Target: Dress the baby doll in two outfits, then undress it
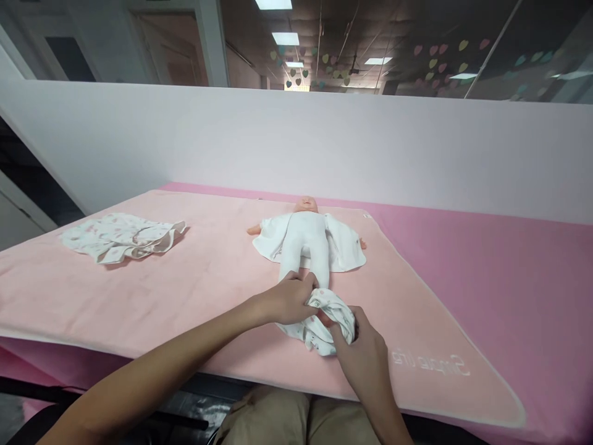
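Observation:
A baby doll [306, 230] lies on its back, head away from me, its body and legs white. Under and around its arms spreads an open white top [343, 244]. At the doll's feet, bunched white printed baby trousers [340, 309] are gathered into a ring around one foot. My left hand [294, 298] is closed at the doll's lower leg and pinches the near edge of the trousers. With thumb and fingers, my right hand [364, 346] grips the right side of the gathered cloth. Part of the doll's foot shows inside the ring.
Another folded white printed garment [123, 238] lies to the left on the peach towel [208, 247]. Pink table surface [500, 272] shows on the right. A white partition [296, 142] with a window above stands behind. The table's front edge is close to my lap.

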Motion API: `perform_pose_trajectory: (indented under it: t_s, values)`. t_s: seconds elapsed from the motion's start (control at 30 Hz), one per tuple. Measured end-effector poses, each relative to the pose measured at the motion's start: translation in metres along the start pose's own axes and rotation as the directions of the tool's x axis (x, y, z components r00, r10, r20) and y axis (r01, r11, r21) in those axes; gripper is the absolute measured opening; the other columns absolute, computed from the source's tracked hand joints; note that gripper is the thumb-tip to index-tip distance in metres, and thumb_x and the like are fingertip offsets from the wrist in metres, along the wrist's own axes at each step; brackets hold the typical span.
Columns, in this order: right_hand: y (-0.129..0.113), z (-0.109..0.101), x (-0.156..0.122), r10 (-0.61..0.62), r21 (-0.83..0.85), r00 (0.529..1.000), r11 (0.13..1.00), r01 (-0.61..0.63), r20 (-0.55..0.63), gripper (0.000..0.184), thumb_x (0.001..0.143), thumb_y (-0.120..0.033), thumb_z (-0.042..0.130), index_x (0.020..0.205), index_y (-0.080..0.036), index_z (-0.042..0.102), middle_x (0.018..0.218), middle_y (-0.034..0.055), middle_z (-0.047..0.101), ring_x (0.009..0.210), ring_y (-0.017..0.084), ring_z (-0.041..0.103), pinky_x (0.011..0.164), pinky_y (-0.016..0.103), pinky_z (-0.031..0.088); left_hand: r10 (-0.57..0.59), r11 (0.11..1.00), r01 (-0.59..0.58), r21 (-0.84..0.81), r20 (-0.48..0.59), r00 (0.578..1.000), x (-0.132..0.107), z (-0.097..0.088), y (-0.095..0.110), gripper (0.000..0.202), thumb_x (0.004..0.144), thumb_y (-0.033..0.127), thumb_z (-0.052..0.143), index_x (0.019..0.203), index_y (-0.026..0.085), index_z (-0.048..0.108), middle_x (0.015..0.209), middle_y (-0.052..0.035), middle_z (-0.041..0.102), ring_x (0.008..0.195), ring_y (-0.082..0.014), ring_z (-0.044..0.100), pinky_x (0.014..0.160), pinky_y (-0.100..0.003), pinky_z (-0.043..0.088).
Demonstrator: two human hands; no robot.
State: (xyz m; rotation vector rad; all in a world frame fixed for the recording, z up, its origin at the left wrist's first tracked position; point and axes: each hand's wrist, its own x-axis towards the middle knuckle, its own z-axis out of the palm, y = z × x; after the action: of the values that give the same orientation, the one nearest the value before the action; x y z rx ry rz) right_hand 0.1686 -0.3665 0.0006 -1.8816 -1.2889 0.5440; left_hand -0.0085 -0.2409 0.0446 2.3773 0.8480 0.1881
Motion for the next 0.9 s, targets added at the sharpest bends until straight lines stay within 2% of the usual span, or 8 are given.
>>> perform_pose_trajectory:
  t_s: [0.07,0.13,0.27,0.37,0.5,0.63,0.8,0.9]
  values:
    - [0.001,-0.003,0.006,-0.035,-0.054,0.999,0.998,0.035,-0.002,0.02,0.09,-0.049,0.062,0.093,-0.029,0.058,0.081,0.0048,0.073,0.072,0.028,0.065,0.06,0.032,0.043,0.016,0.998,-0.014,0.064,-0.03,0.999,0.004,0.006,0.002,0.02,0.094,0.034,0.058,0.103,0.022,0.044,0.091,-0.0063,0.07,0.11,-0.0343,0.065,0.105,-0.048,0.043]
    - [0.002,-0.004,0.009,-0.074,-0.106,0.997,0.992,0.073,0.001,0.016,0.092,-0.045,0.059,0.092,-0.029,0.056,0.08,0.0042,0.072,0.071,0.027,0.065,0.059,0.031,0.04,0.042,0.992,-0.036,0.119,-0.05,0.998,0.007,0.01,0.001,0.021,0.095,0.035,0.057,0.104,0.022,0.043,0.088,-0.0048,0.07,0.1,-0.0318,0.068,0.106,-0.048,0.042]
    - [0.006,-0.009,0.016,-0.101,-0.125,0.993,0.986,0.109,0.067,0.012,0.092,-0.039,0.058,0.092,-0.028,0.054,0.084,0.0019,0.071,0.072,0.023,0.063,0.06,0.028,0.038,0.074,0.969,-0.048,0.243,-0.097,0.993,0.006,0.014,-0.001,0.027,0.095,0.04,0.059,0.108,0.021,0.044,0.111,-0.0122,0.068,0.104,-0.0323,0.066,0.103,-0.047,0.044]
    - [0.01,-0.017,0.024,-0.121,-0.036,0.968,0.991,0.132,0.222,0.01,0.091,-0.034,0.059,0.096,-0.026,0.057,0.087,0.0005,0.071,0.078,0.022,0.064,0.067,0.029,0.041,0.073,0.96,-0.049,0.274,-0.076,0.994,0.001,0.012,0.002,0.027,0.093,0.036,0.061,0.107,0.02,0.045,0.114,-0.0137,0.065,0.107,-0.0335,0.064,0.102,-0.048,0.044]
    - [0.013,-0.025,0.034,-0.216,0.256,0.887,0.96,0.116,0.407,0.019,0.09,-0.033,0.064,0.106,-0.022,0.062,0.096,0.0012,0.071,0.087,0.022,0.064,0.075,0.031,0.048,0.057,0.994,-0.053,0.1,-0.043,0.997,-0.004,0.005,0.004,0.035,0.086,0.033,0.068,0.111,0.022,0.045,0.118,-0.0101,0.065,0.118,-0.0345,0.061,0.101,-0.046,0.046]
    - [0.007,-0.024,0.038,-0.281,0.446,0.877,0.891,0.088,0.389,0.034,0.088,-0.042,0.073,0.112,-0.02,0.062,0.101,0.003,0.07,0.093,0.023,0.064,0.078,0.032,0.05,0.007,0.985,-0.022,-0.169,-0.091,0.996,-0.008,-0.001,0.0,0.047,0.084,0.042,0.074,0.117,0.022,0.045,0.114,-0.0074,0.065,0.11,-0.0307,0.062,0.086,-0.039,0.051]
    - [-0.013,-0.032,0.053,-0.375,0.336,0.857,0.906,0.257,0.354,0.027,0.089,-0.04,0.074,0.11,-0.023,0.067,0.095,0.0007,0.07,0.085,0.021,0.061,0.072,0.029,0.045,0.01,0.9,-0.078,-0.43,-0.159,0.987,-0.011,-0.007,-0.01,0.061,0.082,0.033,0.078,0.128,0.021,0.039,0.116,-0.0072,0.067,0.094,-0.021,0.064,0.077,-0.032,0.051]
    - [-0.021,-0.04,0.077,-0.451,0.215,0.812,0.892,0.397,0.371,0.013,0.086,-0.031,0.071,0.095,-0.022,0.067,0.085,-0.0003,0.065,0.078,0.019,0.054,0.067,0.028,0.04,0.059,0.891,-0.143,-0.431,-0.202,0.978,-0.007,-0.011,-0.017,0.053,0.086,0.028,0.072,0.13,0.022,0.043,0.118,-0.0072,0.068,0.099,-0.0221,0.065,0.082,-0.033,0.052]
